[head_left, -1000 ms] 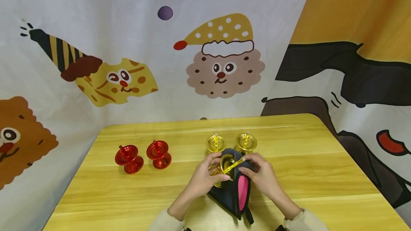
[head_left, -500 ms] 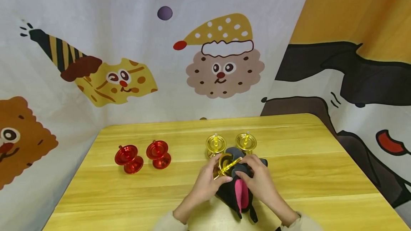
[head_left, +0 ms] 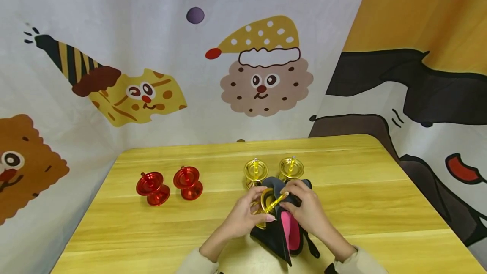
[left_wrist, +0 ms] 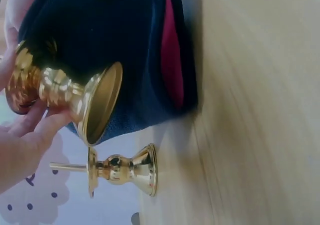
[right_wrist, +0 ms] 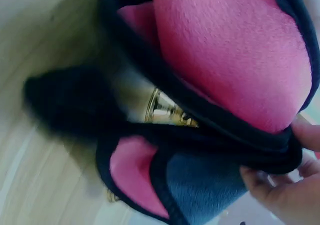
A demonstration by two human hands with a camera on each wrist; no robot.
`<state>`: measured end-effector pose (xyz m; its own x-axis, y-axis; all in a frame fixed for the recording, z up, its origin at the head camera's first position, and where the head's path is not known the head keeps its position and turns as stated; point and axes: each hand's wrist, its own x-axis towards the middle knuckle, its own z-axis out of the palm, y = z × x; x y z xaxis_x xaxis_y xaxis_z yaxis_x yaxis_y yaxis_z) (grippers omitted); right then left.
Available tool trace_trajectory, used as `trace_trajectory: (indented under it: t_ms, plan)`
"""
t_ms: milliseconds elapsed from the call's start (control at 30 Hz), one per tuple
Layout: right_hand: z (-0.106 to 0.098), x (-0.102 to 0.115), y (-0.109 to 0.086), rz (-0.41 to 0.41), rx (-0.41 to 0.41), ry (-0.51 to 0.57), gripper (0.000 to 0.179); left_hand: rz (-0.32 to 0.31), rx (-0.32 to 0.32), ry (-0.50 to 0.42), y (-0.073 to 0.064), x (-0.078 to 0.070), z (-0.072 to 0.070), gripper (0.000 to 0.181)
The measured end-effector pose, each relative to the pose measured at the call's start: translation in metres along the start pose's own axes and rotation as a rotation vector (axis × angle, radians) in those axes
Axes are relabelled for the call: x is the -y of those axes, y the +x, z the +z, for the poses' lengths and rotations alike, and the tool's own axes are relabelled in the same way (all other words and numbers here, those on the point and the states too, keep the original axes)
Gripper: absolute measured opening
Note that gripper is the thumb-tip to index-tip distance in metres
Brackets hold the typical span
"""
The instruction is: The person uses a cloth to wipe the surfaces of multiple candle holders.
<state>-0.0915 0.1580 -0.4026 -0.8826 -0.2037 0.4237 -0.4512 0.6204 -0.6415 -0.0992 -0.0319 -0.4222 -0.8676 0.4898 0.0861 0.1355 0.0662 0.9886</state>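
My left hand point(head_left: 241, 215) grips a shiny gold candlestick point(left_wrist: 60, 87) by its body, tilted so its spike point(head_left: 277, 201) leans up and to the right. My right hand point(head_left: 310, 210) pinches the edge of a dark blue cloth piece point(head_left: 269, 239) with black binding, a pink lining point(right_wrist: 230, 60) and a strap. Part of the cloth lies behind and against the candlestick's dish. In the right wrist view, thumb and fingers point(right_wrist: 265, 185) hold the bound edge. Whether the cloth is a mitt or a pouch cannot be told.
Two more gold candlesticks, a left one point(head_left: 255, 170) and a right one point(head_left: 291, 167), stand just behind the hands. Two red candlesticks, one outer point(head_left: 150, 184) and one inner point(head_left: 187, 178), stand at the left of the wooden table point(head_left: 152, 240). A printed curtain point(head_left: 160, 20) hangs behind.
Both hands have shifted slightly with the candlestick and cloth. The cloth has been turned and folded, its pink lining showing wider and its strap swinging to the right. The standing candlesticks have not moved.
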Motion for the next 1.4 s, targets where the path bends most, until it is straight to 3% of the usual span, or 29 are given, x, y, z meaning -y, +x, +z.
trace_trajectory:
  t_ms: [133, 233, 367, 533, 900, 1100, 1267, 1400]
  plan:
    - [-0.003, -0.004, 0.002, 0.046, 0.025, 0.075, 0.028, -0.021, -0.021, -0.048, 0.0, 0.0, -0.001, 0.062]
    - [-0.007, -0.007, 0.001, 0.061, 0.021, 0.177, 0.024, -0.044, -0.074, -0.04, 0.002, -0.002, -0.005, 0.062]
    - [-0.015, -0.01, 0.001, 0.001, -0.031, 0.359, 0.026, -0.082, -0.168, -0.054, 0.006, -0.005, -0.015, 0.059]
    - [-0.023, -0.01, 0.002, -0.079, -0.051, 0.507, 0.03, -0.131, -0.242, -0.17, 0.014, -0.015, -0.025, 0.057]
    - [-0.014, -0.011, -0.006, -0.186, 0.031, 0.564, 0.034, -0.171, -0.282, -0.286, 0.023, -0.025, -0.025, 0.062]
    - [-0.011, -0.008, 0.0, -0.153, -0.005, 0.526, 0.034, -0.18, -0.225, -0.298, 0.021, -0.027, -0.019, 0.056]
    - [-0.012, -0.007, 0.003, -0.119, -0.048, 0.522, 0.033, -0.154, -0.085, -0.226, 0.016, -0.026, -0.019, 0.047]
    - [-0.012, -0.007, 0.003, -0.087, -0.07, 0.531, 0.032, -0.123, 0.022, -0.129, 0.012, -0.025, -0.021, 0.056]
